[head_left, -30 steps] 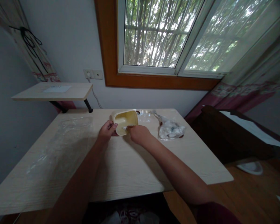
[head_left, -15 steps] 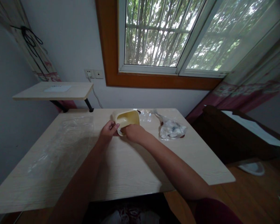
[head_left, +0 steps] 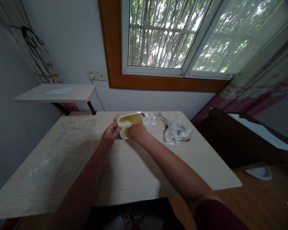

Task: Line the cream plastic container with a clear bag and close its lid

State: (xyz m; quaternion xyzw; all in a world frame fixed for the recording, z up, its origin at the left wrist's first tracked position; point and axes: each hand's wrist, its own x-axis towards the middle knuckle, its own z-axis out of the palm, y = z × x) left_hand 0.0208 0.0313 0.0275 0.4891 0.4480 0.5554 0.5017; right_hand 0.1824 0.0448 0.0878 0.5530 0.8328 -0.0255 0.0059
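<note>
A pale yellow plastic container [head_left: 129, 122] lies tipped toward me on the light wooden table [head_left: 124, 169], near its far edge. My left hand [head_left: 111, 134] grips the container's left rim, fingers curled. My right hand [head_left: 137, 132] is closed and reaches into the container's mouth from the right, covering its front. What the right fingers hold is hidden; a second ago a small white piece showed at their tips.
A crumpled clear plastic bag [head_left: 175, 131] lies right of the container. A clear plastic sheet [head_left: 69, 143] covers the table's left part. A raised side shelf [head_left: 55, 92] stands at the left, a dark bed frame [head_left: 242, 140] at the right.
My right hand has moved up and left into the container's mouth, hiding the white piece at its fingertips. My left hand stays on the rim.
</note>
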